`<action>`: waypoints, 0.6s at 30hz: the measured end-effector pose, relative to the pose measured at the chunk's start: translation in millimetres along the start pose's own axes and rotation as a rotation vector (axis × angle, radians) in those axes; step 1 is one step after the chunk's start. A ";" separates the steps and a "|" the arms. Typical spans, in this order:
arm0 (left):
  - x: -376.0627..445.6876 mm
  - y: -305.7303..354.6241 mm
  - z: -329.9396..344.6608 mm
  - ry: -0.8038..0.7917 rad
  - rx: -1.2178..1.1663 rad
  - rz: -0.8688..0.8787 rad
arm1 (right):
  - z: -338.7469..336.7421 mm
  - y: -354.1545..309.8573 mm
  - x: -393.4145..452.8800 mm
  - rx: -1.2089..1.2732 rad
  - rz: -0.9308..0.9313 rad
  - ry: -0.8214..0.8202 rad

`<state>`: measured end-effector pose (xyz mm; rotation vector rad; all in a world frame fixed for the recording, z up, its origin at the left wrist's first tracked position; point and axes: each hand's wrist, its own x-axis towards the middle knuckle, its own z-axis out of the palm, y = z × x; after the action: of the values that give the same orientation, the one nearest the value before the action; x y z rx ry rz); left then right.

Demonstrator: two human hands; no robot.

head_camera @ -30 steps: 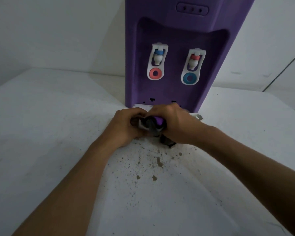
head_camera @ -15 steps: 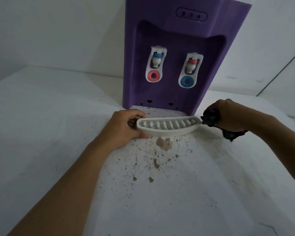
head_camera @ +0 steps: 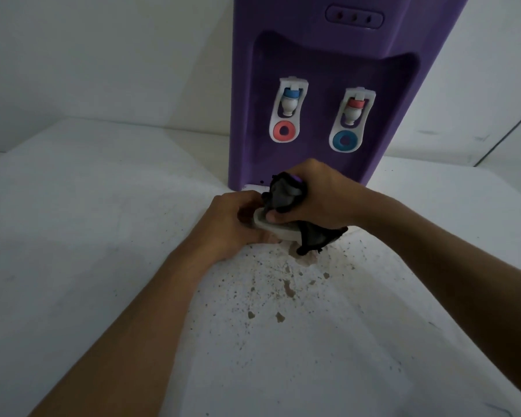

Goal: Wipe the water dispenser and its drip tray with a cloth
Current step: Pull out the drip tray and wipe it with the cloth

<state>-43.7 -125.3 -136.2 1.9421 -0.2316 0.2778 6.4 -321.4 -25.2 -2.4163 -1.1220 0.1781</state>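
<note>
A person's left hand curls its fingers round the left end of a white plastic drip tray, holding it just above a white, speckled counter. The right hand is clenched tight on a bunched dark grey cloth, pressing it onto the tray's top; a loose tail of the cloth hangs off the tray's right end, at about 4 o'clock from the hands. Most of the tray is hidden under the two hands and the cloth. One tall purple plastic water dispenser stands at 12 o'clock, just beyond the hands, its base on the counter. Its recessed front carries two white taps, one with a blue cap over a red ring, the other with a red cap over a blue ring. Brown stains and crumbs scatter across the counter at 6 o'clock from the tray. Open counter spreads wide to 9 o'clock and 3 o'clock; pale walls close the back.
</note>
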 end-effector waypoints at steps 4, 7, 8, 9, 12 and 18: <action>0.7 -0.8 -0.4 -0.006 -0.001 -0.017 | 7.3 3.5 13.3 -0.017 0.045 -0.030; 1.1 -0.6 -1.4 -0.003 0.021 -0.025 | 11.6 3.3 18.3 -0.059 0.070 0.023; 1.5 0.4 -1.4 -0.003 0.042 -0.019 | 13.8 2.2 19.2 -0.096 0.069 0.044; 2.0 2.1 -1.3 -0.005 0.064 -0.016 | 16.4 0.3 19.8 -0.139 0.049 0.060; 3.1 3.3 -2.2 -0.015 0.107 -0.026 | 22.2 -9.4 20.0 -0.186 -0.054 0.046; 3.1 1.3 -2.5 -0.012 0.071 -0.023 | 16.0 -19.0 27.6 -0.248 -0.010 -0.068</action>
<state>-41.3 -123.6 -133.2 2.0162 -0.2097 0.2622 6.6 -284.4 -28.3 -2.6388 -1.2506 0.1241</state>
